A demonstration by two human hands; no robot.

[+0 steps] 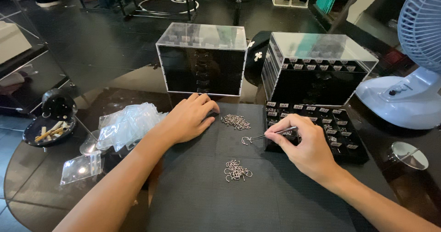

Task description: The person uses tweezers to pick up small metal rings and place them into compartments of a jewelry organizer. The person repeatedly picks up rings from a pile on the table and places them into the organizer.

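Black cloth mat (193, 190), centre: my right hand (303, 144) pinches slim metal tweezers (275, 133), tips holding small curved silver ring (246, 140) pointing left; my left hand (188, 119) rests flat, empty, upper left.

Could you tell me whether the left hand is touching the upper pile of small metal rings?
Apart. The head view shows bare black mat between the left hand and the upper ring pile.

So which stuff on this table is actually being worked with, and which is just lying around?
In use: tweezers in right hand, curved ring, two ring piles, black compartment tray, left hand resting on mat.
Lying about: plastic bags, fan, ashtray, two drawer cabinets.
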